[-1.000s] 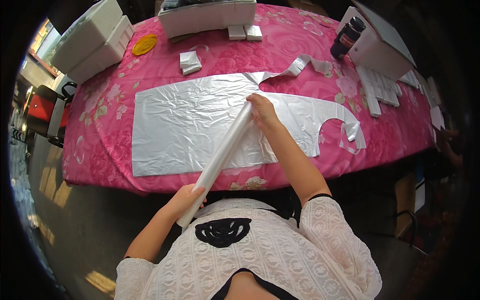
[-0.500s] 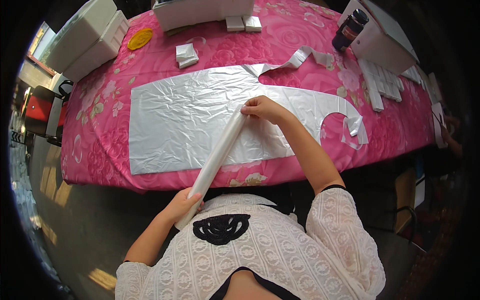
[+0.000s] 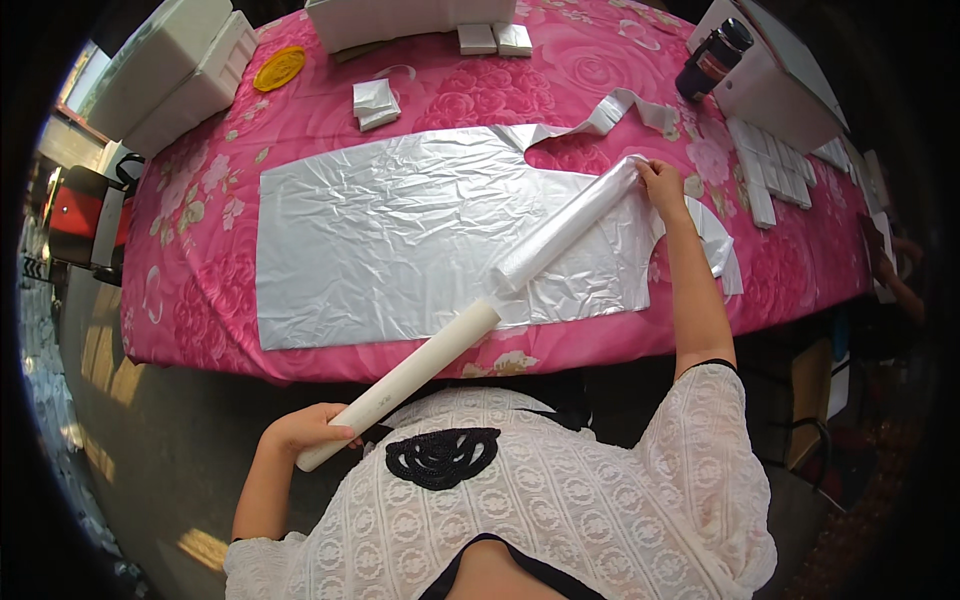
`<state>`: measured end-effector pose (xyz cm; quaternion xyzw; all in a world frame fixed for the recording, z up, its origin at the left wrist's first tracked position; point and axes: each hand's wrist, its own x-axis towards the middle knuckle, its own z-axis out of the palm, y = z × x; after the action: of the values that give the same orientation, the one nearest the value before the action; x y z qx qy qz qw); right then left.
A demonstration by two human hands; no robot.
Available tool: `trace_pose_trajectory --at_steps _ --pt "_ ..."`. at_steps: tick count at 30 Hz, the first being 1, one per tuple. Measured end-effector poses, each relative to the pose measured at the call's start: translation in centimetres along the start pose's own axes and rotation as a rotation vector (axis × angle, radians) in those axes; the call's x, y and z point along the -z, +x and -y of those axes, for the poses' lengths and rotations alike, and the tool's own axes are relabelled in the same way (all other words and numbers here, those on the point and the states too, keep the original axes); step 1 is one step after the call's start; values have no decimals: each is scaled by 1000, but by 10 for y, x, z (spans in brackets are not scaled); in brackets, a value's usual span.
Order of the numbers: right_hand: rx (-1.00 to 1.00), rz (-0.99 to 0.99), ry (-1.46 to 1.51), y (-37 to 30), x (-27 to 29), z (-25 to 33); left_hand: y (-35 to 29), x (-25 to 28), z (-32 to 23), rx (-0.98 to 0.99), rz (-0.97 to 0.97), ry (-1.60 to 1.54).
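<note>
A long white roll of plastic film (image 3: 480, 320) is held slantwise over the silver plastic sheet (image 3: 400, 230) spread on the pink flowered tablecloth (image 3: 190, 300). Its bare near end is clasped by the left hand (image 3: 305, 430) below the table edge, while its far, film-wrapped end is pinched by the right hand (image 3: 660, 185).

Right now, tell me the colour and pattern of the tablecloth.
The tablecloth is bright pink with a rose flower print, clearest in the head view.

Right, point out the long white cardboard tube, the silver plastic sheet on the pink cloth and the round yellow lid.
long white cardboard tube (image 3: 420, 365), head view, bare middle.
silver plastic sheet (image 3: 400, 235), head view, flat centre.
round yellow lid (image 3: 278, 68), head view, top face.
</note>
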<state>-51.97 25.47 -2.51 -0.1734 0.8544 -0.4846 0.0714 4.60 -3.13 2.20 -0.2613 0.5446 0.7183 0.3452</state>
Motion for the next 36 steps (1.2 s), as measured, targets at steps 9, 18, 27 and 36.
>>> trace_pose_trajectory --at_steps 9,18,27,36 --pt "95 330 242 -23 -93 67 37 -2 -122 -281 -401 952" --pt "179 497 111 -17 -151 106 132 -12 -126 -1120 -501 1425" --pt "252 186 -45 -62 -142 135 141 -54 -97 -879 -477 1508" --pt "677 218 -512 -165 -85 96 140 -70 -92 -858 -504 1463"
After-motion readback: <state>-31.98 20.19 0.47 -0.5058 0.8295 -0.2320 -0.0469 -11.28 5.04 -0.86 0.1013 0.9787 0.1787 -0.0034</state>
